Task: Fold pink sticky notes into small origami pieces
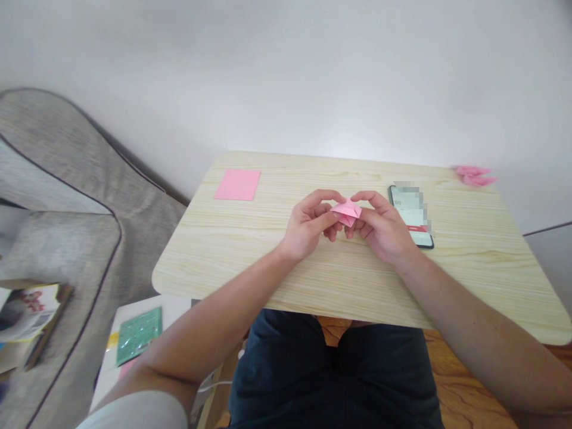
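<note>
A small piece of folded pink paper (347, 210) is held up over the middle of the table, with creases and flaps showing. My left hand (308, 223) pinches its left side between thumb and fingers. On the right side, my right hand (379, 226) grips it the same way, its thumb at the paper's edge. The fingers behind the paper are partly hidden.
The pale wooden table (268, 271) stands against a white wall. A pink paper square (238, 185) lies at its back left. Right of my hands is a lit phone (413, 217); folded pink paper pieces (474, 176) sit at the back right. A grey sofa (58, 232) stands left.
</note>
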`<state>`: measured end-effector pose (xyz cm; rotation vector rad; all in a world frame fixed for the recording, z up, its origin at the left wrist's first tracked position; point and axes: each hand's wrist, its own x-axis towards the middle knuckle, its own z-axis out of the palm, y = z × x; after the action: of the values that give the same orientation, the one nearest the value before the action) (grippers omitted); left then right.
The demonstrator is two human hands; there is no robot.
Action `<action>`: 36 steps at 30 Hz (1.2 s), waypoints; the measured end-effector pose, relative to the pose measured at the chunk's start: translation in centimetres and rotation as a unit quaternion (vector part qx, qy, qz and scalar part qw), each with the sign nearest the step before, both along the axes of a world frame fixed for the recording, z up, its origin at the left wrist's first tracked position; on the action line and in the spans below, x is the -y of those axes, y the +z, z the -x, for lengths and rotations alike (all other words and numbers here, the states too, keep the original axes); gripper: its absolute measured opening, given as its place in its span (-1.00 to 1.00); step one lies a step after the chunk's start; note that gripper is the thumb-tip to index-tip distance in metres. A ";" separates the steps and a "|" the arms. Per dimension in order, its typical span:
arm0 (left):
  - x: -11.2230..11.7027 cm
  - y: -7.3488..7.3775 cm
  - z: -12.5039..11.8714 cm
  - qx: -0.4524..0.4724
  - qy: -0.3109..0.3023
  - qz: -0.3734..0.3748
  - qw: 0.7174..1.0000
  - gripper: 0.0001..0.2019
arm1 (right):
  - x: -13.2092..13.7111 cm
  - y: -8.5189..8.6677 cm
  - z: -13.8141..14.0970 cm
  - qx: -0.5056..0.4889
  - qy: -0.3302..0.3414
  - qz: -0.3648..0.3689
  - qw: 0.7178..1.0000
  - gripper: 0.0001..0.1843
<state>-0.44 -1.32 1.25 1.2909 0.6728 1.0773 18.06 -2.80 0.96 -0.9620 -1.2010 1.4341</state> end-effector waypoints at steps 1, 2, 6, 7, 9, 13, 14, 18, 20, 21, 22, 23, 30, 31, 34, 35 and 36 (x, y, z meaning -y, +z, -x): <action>0.0 -0.1 0.0 0.002 -0.004 0.000 1.000 -0.74 | 0.0 0.0 0.0 -0.003 0.001 0.004 1.000 -0.66; 0.0 -0.1 0.0 0.003 -0.006 0.001 1.000 -0.74 | 0.0 0.1 0.0 -0.004 0.001 0.009 1.000 -0.67; -0.2 -0.3 0.1 0.003 -0.007 0.012 1.000 -0.77 | 0.0 0.2 -0.1 -0.009 0.006 0.026 1.000 -0.68; -0.2 -0.3 0.1 0.005 -0.006 0.015 1.000 -0.77 | 0.0 0.2 -0.1 -0.013 0.007 0.030 0.999 -0.69; -0.3 -0.4 0.1 0.012 0.002 0.017 1.000 -0.79 | 0.0 0.2 -0.1 -0.027 0.007 0.034 0.999 -0.70; -0.4 -0.4 0.0 0.017 0.024 0.016 0.999 -0.80 | -0.1 0.1 0.0 -0.076 0.014 0.048 0.996 -0.74; -0.4 -0.4 -0.1 0.018 0.027 0.015 0.999 -0.80 | -0.1 0.1 0.0 -0.087 0.015 0.054 0.995 -0.77; -0.3 -0.3 -0.3 0.034 0.023 0.008 0.999 -0.78 | 0.0 0.2 0.1 -0.092 0.009 0.064 0.994 -0.78; -0.2 -0.2 -0.4 0.038 0.017 0.006 0.999 -0.78 | 0.1 0.2 0.2 -0.083 0.006 0.060 0.995 -0.73; -0.2 -0.2 -0.4 0.038 0.013 0.006 0.999 -0.78 | 0.1 0.2 0.2 -0.080 0.006 0.057 0.995 -0.71; -0.2 -0.1 -0.4 0.039 0.010 0.006 0.999 -0.78 | 0.1 0.2 0.2 -0.077 0.006 0.054 0.996 -0.69; -0.1 -0.1 -0.4 0.038 0.007 0.005 0.999 -0.79 | 0.1 0.1 0.2 -0.075 0.004 0.052 0.996 -0.68; -0.2 -0.2 -0.5 0.039 0.005 -0.036 0.999 -0.80 | -0.1 -0.6 0.0 -0.051 -0.007 0.037 0.998 -0.60; -0.2 -0.3 -0.5 0.036 0.007 -0.044 0.998 -0.80 | -0.2 -0.7 0.0 -0.047 -0.007 0.031 0.998 -0.59; -0.2 -0.6 -0.6 0.011 0.021 -0.057 0.998 -0.76 | -0.3 -0.8 -0.1 -0.022 -0.013 0.004 1.000 -0.55; -0.2 -0.7 -0.5 -0.001 0.029 -0.055 0.998 -0.73 | -0.2 -0.8 0.0 -0.007 -0.020 -0.009 1.000 -0.53; -0.1 -0.7 -0.5 -0.016 0.039 -0.053 0.998 -0.68 | -0.2 -0.7 0.0 0.009 -0.027 -0.024 0.999 -0.51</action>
<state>0.06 -1.18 0.53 1.3847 0.7041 1.1703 18.04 -2.65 0.22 -0.9680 -1.2085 1.3515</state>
